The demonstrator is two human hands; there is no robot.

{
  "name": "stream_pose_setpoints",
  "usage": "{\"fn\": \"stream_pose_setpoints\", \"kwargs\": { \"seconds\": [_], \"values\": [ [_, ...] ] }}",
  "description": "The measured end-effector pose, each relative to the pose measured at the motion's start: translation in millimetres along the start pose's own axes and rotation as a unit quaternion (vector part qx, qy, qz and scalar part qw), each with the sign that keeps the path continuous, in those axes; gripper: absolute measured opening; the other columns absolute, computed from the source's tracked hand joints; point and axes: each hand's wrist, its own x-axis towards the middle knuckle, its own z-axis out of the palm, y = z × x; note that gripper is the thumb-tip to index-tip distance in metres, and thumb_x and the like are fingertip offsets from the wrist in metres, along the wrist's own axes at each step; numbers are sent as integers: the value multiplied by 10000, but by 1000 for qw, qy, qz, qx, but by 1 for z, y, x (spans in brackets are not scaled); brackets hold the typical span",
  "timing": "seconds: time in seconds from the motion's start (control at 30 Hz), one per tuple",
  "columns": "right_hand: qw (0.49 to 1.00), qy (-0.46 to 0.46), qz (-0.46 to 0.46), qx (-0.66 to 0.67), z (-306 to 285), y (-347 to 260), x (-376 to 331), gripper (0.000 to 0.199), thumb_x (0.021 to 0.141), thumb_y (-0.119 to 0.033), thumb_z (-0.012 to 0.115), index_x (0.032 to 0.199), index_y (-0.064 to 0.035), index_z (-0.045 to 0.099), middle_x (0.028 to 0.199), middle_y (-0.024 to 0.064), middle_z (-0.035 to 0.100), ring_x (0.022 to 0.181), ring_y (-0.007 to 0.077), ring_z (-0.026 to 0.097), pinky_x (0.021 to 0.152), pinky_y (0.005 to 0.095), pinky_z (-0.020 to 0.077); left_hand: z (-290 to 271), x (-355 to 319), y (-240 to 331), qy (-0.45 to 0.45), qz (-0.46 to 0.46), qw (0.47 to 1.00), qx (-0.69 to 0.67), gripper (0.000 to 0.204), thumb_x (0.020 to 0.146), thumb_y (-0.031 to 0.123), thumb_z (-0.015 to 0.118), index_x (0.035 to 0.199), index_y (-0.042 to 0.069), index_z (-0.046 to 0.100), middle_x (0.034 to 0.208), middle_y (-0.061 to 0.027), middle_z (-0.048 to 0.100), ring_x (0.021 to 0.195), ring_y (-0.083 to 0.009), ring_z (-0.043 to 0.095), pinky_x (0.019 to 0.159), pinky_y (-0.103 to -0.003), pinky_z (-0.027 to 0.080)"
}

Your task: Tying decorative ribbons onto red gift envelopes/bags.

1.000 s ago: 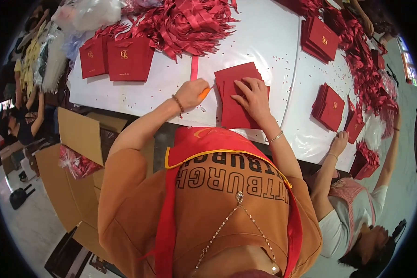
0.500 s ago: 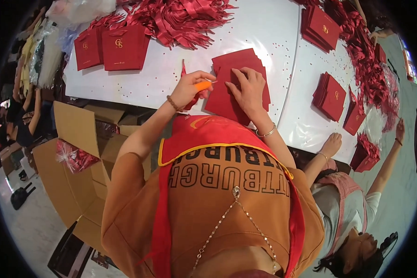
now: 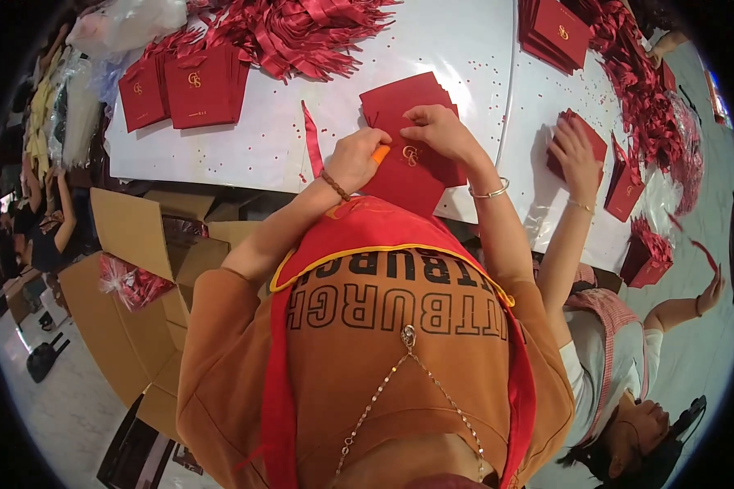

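Left hand [image 3: 357, 159] curls round an orange tool [image 3: 380, 154]; right hand [image 3: 440, 133] bends over the red bags [image 3: 414, 173], stacked at the near edge of the bench [image 3: 457, 49]. Pinching anything? Can't tell!

The brown shirt [image 3: 375, 342] carries two rows of big capital letters, upside down here: one solid dark, one outlined. The red apron [image 3: 383, 224] shows part of a yellow mark. Gold letter emblems stand on the red bag [image 3: 408, 183], the two left-hand bags [image 3: 200, 106], the upper-right stack [image 3: 553, 37] and the small right-hand bag [image 3: 625, 192].
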Motion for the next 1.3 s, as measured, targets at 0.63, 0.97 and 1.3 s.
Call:
{"fn": "stream_pose_setpoints", "kwargs": {
  "seconds": [0.63, 0.97, 1.3],
  "values": [
    [996, -41, 53, 67, 0, 3, 2, 348, 738, -148, 680, 1018, 37, 588, 672, 68, 546, 622, 161, 507, 600, 301, 423, -8, 19, 1, -7, -85, 981, -174, 54, 824, 36, 546, 870, 9, 554, 780, -67, 606, 662, -123, 582, 590, -237, 458],
    [995, -49, 56, 63, -2, 5, 1, 266, 725, -157, 692, 888, 29, 593, 659, 77, 557, 620, 146, 524, 578, 294, 420, -16, 34, 5, -45, -179, 937, -295, 120, 808, 25, 555, 910, -19, 600, 759, -89, 634, 622, -111, 606, 550, -219, 478],
    [993, -62, 52, 86, -3, 3, -2, 360, 722, -142, 685, 1024, 29, 588, 712, 88, 555, 668, 156, 518, 620, 293, 424, -4, 36, 10, -22, -90, 994, -56, 110, 812, 62, 559, 876, -3, 621, 672, -56, 618, 554, -92, 577, 510, -222, 448]
  ]
}}
